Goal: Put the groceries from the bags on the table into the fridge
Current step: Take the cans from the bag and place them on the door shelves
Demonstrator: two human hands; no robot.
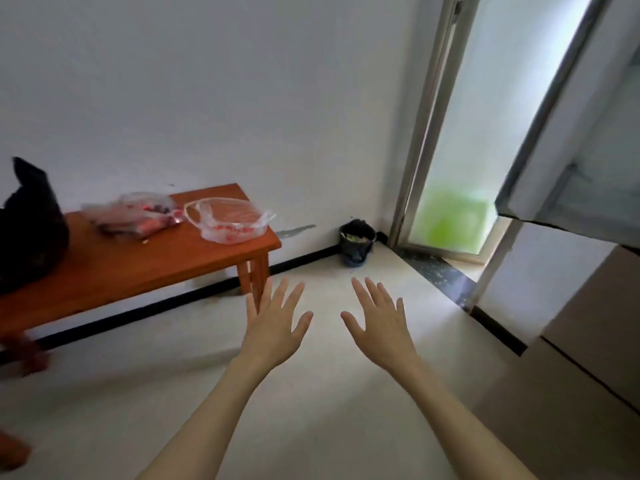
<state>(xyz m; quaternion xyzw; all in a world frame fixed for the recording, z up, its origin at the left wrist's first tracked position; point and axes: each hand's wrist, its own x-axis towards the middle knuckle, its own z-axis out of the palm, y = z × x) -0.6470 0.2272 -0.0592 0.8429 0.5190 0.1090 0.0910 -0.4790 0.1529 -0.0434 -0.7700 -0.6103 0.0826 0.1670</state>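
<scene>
The table [138,268] stands against the wall, up and to the left of the left hand's fingers [277,292], carrying three bags in a row: a dark bag [27,233] farthest left, a filled bag [135,213] in the middle, an open bag [232,220] nearest the fingers. Beyond the right hand's fingers [374,296] a bin [356,242] sits in the corner, with the doorway [460,168] and the fridge [588,289] to their right.
</scene>
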